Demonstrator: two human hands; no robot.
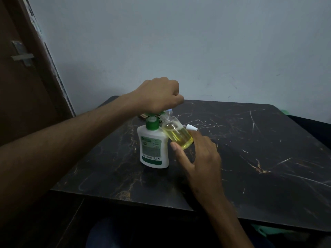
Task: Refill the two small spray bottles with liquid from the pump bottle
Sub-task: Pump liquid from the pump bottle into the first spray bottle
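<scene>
The pump bottle (154, 145) stands upright on the dark marbled desk (250, 149), a little left of centre. The left hand (159, 95) sits on its green pump head, its grip clenched over the top as if to press down. At the pump bottle's 2 o'clock, touching its shoulder, the right hand (198, 154) holds a small spray bottle (177, 133) tilted with its open neck up toward the nozzle; thumb and fingers clasp its base, and yellow liquid fills roughly its lower half. A white sprayer cap (191, 127) lies on the desk at the small bottle's 3 o'clock. Something pale shows behind the left hand, too hidden to name. To pump well, I judge the neck should stay right under the spout, with short, slow presses and the bottle brought upright before it fills.
</scene>
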